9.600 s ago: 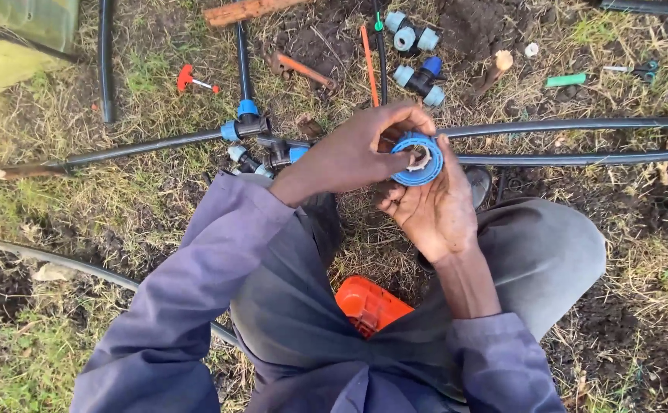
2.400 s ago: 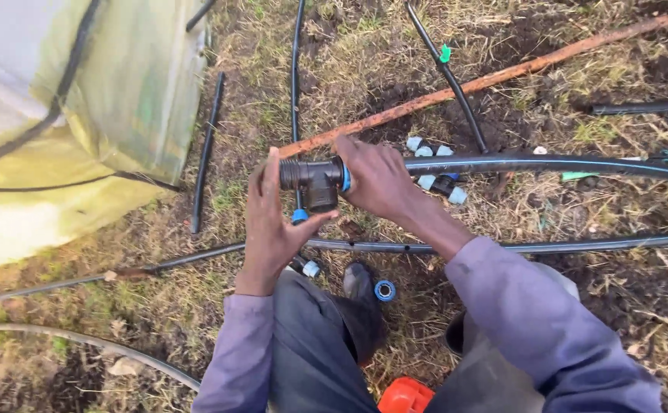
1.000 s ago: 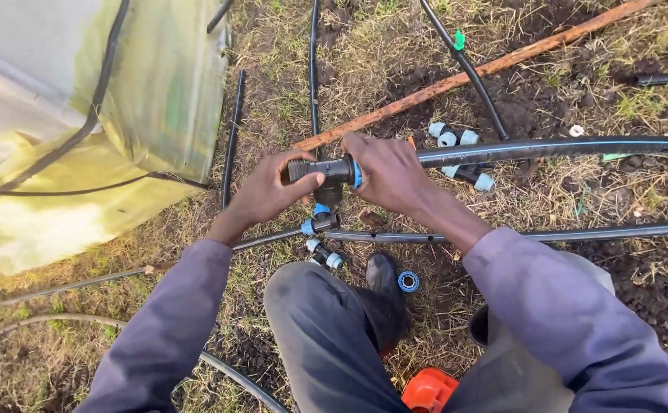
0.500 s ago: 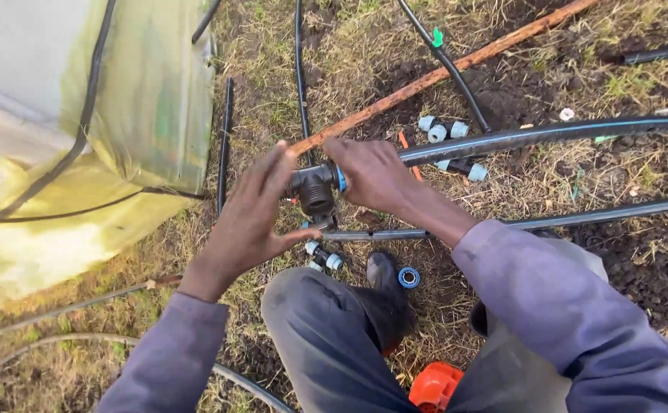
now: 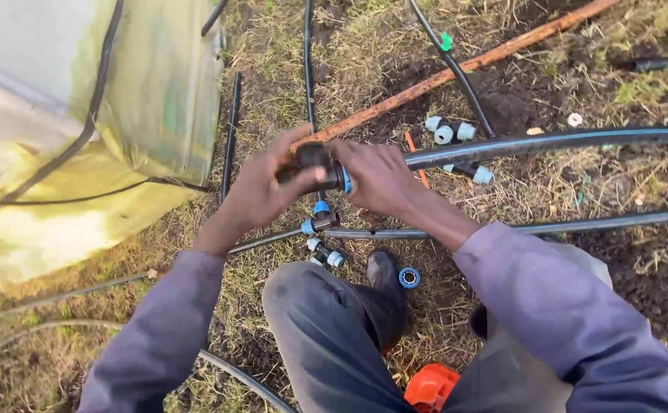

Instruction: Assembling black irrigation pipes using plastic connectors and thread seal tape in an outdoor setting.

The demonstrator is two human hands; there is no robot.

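**Lighting and picture quality: outdoor daylight, soft and even**

I see diffuse daylight with no hard shadows; the ground beneath the legs is only slightly darker. The pale plastic sheet (image 5: pixel 51 138) at the upper left is the brightest area, near washed out towards the corner. The left hand (image 5: pixel 261 187) and right hand (image 5: pixel 380 180) are slightly soft (motion, I judge), as is the black fitting (image 5: pixel 315 160) between them. The grass is reasonably sharp. The straight pipes bow mildly towards the frame edges.
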